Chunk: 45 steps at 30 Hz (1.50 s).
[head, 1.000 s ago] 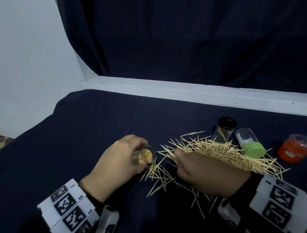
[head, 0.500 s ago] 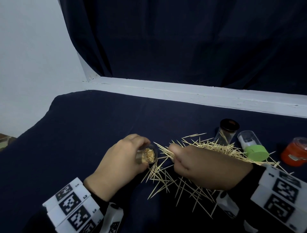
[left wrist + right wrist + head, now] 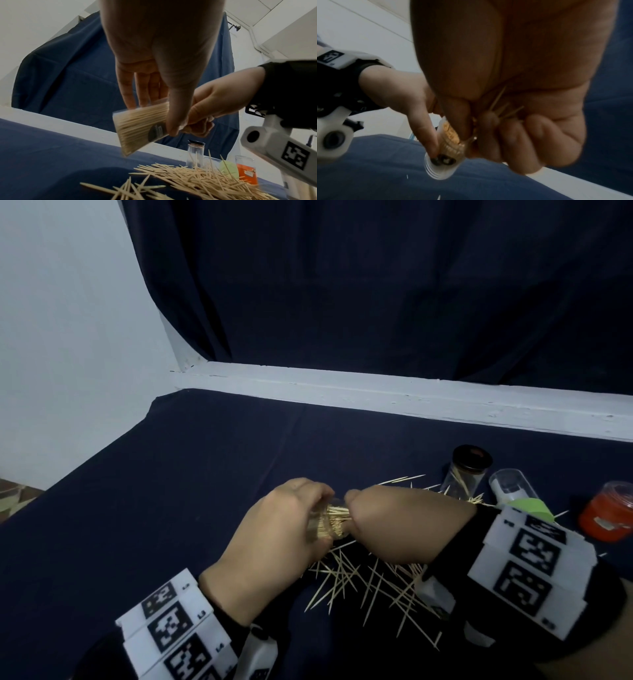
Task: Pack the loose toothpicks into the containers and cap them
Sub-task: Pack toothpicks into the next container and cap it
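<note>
My left hand grips a clear container packed with toothpicks, tilted with its mouth toward the right. My right hand pinches a small bundle of toothpicks and presses against the container's mouth. Loose toothpicks lie scattered on the dark blue cloth below and behind both hands. In the right wrist view the container shows its ribbed white base and the toothpick tips at its mouth.
At the right stand a clear container with a black rim, a clear container with a green cap on its side, and an orange container. A white ledge runs along the back. The cloth drops off at the left edge.
My right hand lifted a bundle of toothpicks off the pile and carried it left to the container's mouth. The left hand kept hold of the container and raised it slightly.
</note>
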Available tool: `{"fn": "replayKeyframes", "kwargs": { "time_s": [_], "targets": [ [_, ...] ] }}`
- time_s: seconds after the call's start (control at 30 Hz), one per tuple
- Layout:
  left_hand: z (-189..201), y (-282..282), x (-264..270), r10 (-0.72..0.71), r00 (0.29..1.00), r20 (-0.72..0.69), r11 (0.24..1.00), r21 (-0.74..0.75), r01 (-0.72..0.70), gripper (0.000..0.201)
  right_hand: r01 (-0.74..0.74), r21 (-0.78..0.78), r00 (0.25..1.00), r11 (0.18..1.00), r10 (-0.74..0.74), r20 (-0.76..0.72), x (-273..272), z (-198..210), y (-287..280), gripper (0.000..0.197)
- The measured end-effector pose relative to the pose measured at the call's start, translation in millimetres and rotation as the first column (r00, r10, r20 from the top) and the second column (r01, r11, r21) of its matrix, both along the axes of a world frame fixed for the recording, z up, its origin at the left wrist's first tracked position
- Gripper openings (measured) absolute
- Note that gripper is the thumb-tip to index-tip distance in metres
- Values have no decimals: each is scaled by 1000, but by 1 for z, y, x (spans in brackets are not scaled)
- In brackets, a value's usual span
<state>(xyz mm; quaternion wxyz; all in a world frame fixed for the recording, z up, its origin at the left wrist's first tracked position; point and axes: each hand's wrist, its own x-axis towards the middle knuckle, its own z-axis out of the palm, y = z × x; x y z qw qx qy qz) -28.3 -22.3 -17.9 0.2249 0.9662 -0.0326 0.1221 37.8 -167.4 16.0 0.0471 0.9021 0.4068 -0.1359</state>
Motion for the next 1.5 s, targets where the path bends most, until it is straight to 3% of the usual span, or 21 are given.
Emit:
{"fn": "replayKeyframes", "kwargs": {
  "time_s": [0.17, 0.3, 0.43, 0.6, 0.7, 0.77, 0.8, 0.9, 1.0, 1.23, 1.3, 1.43, 1.5],
  "targets": [
    [1, 0, 1, 15, 999, 28, 999, -31, -14, 44, 232, 216, 960, 948, -189, -205, 9, 6, 0, 40],
    [-3, 3, 1, 34, 996, 83, 995, -96, -26, 43, 363, 485, 929, 795, -268, -256, 9, -1, -7, 16],
    [-6, 4, 3, 44, 988, 148, 986, -168, -19, 46, 339, 649, 941, 681, -231, -249, 1, -4, -7, 3],
    [-6, 0, 4, 63, 980, 190, 978, -208, -22, 47, 276, 680, 961, 680, -186, -205, -2, -8, -1, 15],
    [-5, 3, 3, 94, 975, 201, 971, -234, -45, 50, 351, 779, 936, 519, -163, -313, -1, -7, -7, 29],
    [-3, 5, 2, 115, 971, 212, 967, -246, -61, 50, 374, 833, 927, 408, -139, -348, 0, -8, -10, 19],
    [-2, 5, 2, 117, 969, 217, 966, -250, -60, 50, 347, 851, 938, 394, -134, -320, -1, -9, -10, 12],
    [0, 0, 1, 99, 966, 240, 965, -261, -34, 48, 221, 891, 974, 397, -131, -183, -3, -15, -5, 7],
    [-2, -2, -1, 91, 965, 244, 962, -273, -22, 47, 131, 878, 990, 459, -104, -94, -6, -17, -3, 7],
    [-2, -1, -1, 55, 958, 283, 970, -244, 17, 48, 126, 791, 991, 598, -117, -69, -6, -11, -4, 8],
    [-2, -4, -1, 46, 954, 296, 971, -236, 27, 45, 128, 832, 991, 539, -91, -94, -10, -12, -2, 7],
    [1, 1, -1, 75, 939, 337, 970, -243, 10, 48, 216, 926, 974, 310, -132, -184, -8, -6, -9, 18],
    [3, 4, -2, 87, 931, 355, 971, -240, 1, 49, 229, 944, 966, 239, -175, -190, -8, -5, -13, 19]
  ]
}}
